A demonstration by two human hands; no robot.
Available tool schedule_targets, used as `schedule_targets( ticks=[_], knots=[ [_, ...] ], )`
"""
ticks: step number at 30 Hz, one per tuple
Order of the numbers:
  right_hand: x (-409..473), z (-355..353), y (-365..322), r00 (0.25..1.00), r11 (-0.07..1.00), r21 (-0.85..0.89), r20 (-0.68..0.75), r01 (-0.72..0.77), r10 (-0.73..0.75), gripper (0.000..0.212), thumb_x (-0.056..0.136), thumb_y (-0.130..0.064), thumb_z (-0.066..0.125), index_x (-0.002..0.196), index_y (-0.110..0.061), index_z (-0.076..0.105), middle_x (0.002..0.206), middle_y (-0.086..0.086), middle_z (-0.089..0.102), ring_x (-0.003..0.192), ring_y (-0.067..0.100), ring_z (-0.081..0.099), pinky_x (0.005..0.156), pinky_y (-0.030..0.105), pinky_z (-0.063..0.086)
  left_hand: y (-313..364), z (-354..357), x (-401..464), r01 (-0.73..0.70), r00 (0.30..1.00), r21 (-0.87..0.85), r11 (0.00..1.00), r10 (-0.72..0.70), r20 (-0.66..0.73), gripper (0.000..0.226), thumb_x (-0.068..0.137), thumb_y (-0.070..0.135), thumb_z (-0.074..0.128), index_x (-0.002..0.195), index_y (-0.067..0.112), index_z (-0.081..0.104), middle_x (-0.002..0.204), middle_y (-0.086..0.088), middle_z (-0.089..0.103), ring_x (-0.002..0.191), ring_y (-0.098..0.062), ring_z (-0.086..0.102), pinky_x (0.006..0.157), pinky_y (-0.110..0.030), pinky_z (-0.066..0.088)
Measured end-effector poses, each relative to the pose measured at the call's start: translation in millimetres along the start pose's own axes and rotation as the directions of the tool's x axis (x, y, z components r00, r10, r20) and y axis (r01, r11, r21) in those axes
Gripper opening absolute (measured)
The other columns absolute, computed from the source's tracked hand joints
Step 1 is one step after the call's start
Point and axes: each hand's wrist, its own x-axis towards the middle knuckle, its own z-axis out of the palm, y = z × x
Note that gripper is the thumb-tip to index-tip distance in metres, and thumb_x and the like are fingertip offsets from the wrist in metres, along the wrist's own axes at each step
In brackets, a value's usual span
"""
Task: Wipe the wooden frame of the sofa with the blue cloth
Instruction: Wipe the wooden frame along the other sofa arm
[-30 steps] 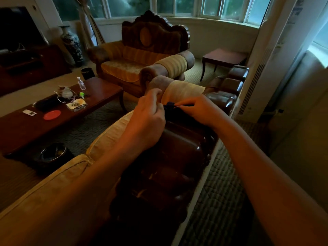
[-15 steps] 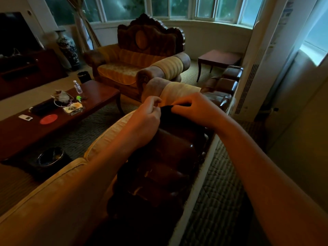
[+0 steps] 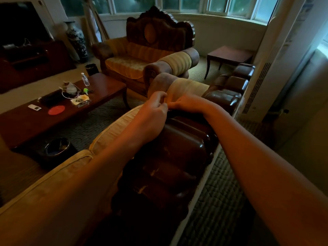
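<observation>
Ashtray (image 3: 57,148) near coffee table (image 3: 106,86)

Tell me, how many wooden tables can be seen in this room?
2. A long dark wooden coffee table stands left, in front of the sofas, carrying small items. A small square wooden side table stands by the windows at back right. Others may be hidden.

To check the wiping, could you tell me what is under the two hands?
The glossy wooden frame lies under both hands; the dark sliver between them may be the cloth, mostly covered.
</observation>
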Motion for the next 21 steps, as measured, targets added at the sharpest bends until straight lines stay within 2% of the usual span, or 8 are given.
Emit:
schedule_targets(
  ticks=[2, 4, 7, 9, 12, 15, 18, 21],
  knots=[
    [-8.8, -2.5, -7.7, 0.996, 0.998, -0.029, 0.074, 0.053, -0.051, 0.039, 0.090, -0.044, 0.055, 0.104, -0.008, 0.064, 0.098, 0.005, 0.059, 0.095, 0.017, 0.056, 0.086, 0.028, 0.044, 0.6, -0.4, -1.2, 0.009, 1.000, -0.009, 1.000, -0.009, -0.011, 0.037, 0.101, 0.016, 0.031, 0.136, 0.019, 0.040, 0.111, 0.005, 0.040, 0.094, -0.008, 0.041, 0.073, -0.022, 0.032],
    [-13.7, -4.4, -11.8, 0.989, 0.991, -0.079, 0.104, 0.111, -0.103, 0.036, 0.090, -0.038, 0.056, 0.100, -0.005, 0.067, 0.096, 0.007, 0.063, 0.092, 0.018, 0.058, 0.084, 0.030, 0.045, 0.0, -0.6, -1.3, 0.024, 0.999, -0.020, 1.000, -0.024, -0.021, 0.035, 0.100, 0.016, 0.031, 0.135, 0.019, 0.040, 0.114, 0.001, 0.041, 0.101, -0.012, 0.041, 0.079, -0.023, 0.027],
    [-16.3, -3.9, -18.4, 0.982, 0.975, -0.123, 0.056, 0.186, -0.180, 0.026, 0.089, -0.031, 0.059, 0.084, -0.007, 0.068, 0.083, 0.007, 0.062, 0.079, 0.018, 0.056, 0.078, 0.034, 0.047, -3.5, -0.1, 0.8, 0.043, 0.999, -0.012, 0.999, -0.043, -0.023, 0.037, 0.100, 0.018, 0.031, 0.137, 0.019, 0.037, 0.124, -0.012, 0.047, 0.107, -0.028, 0.049, 0.071, -0.027, 0.031],
    [-20.4, -4.4, -18.9, 0.966, 0.959, -0.114, -0.003, 0.258, -0.260, 0.024, 0.087, -0.030, 0.059, 0.069, -0.016, 0.064, 0.075, 0.002, 0.062, 0.072, 0.015, 0.056, 0.075, 0.034, 0.047, -7.0, 0.2, 1.6, 0.041, 0.999, -0.046, 0.998, -0.042, -0.019, 0.037, 0.100, 0.019, 0.033, 0.136, 0.019, 0.037, 0.125, -0.016, 0.050, 0.097, -0.027, 0.052, 0.067, -0.029, 0.035],
    [-46.7, -5.4, -16.5, 0.931, 0.940, -0.039, -0.128, 0.339, -0.342, 0.012, 0.086, -0.035, 0.059, 0.083, -0.028, 0.069, 0.086, -0.007, 0.067, 0.081, 0.008, 0.062, 0.079, 0.028, 0.051, -11.3, -0.8, 4.2, 0.050, 0.999, -0.104, 0.993, -0.052, -0.015, 0.035, 0.100, 0.020, 0.034, 0.136, 0.020, 0.036, 0.121, -0.012, 0.053, 0.096, -0.022, 0.056, 0.077, -0.034, 0.046],
    [-68.6, -7.2, -8.6, 0.907, 0.921, 0.046, -0.204, 0.386, -0.370, 0.016, 0.086, -0.034, 0.062, 0.101, -0.030, 0.069, 0.091, -0.015, 0.066, 0.084, -0.003, 0.060, 0.074, 0.011, 0.046, -11.8, -1.9, 5.4, 0.039, 0.999, -0.111, 0.993, -0.043, -0.029, 0.032, 0.101, 0.018, 0.032, 0.132, 0.020, 0.037, 0.104, 0.001, 0.048, 0.082, -0.005, 0.051, 0.066, -0.020, 0.045],
    [-65.0, -9.0, -7.6, 0.931, 0.916, 0.181, -0.154, 0.357, -0.332, 0.012, 0.087, -0.032, 0.061, 0.097, -0.030, 0.068, 0.089, -0.015, 0.065, 0.081, -0.002, 0.061, 0.071, 0.011, 0.047, -11.6, -0.7, 7.4, 0.061, 0.998, -0.124, 0.990, -0.064, -0.021, 0.023, 0.101, 0.019, 0.032, 0.121, 0.027, 0.039, 0.089, 0.007, 0.048, 0.073, -0.004, 0.049, 0.064, -0.022, 0.042],
    [-44.9, -9.2, -13.9, 0.965, 0.946, 0.190, -0.037, 0.263, -0.261, 0.012, 0.089, -0.033, 0.058, 0.088, -0.026, 0.068, 0.082, -0.010, 0.064, 0.076, 0.000, 0.059, 0.069, 0.014, 0.046, -11.3, -0.1, 9.0, 0.074, 0.997, -0.121, 0.990, -0.078, -0.022, 0.019, 0.101, 0.018, 0.032, 0.115, 0.028, 0.039, 0.085, 0.006, 0.047, 0.072, -0.007, 0.048, 0.064, -0.027, 0.040]
  ],
)
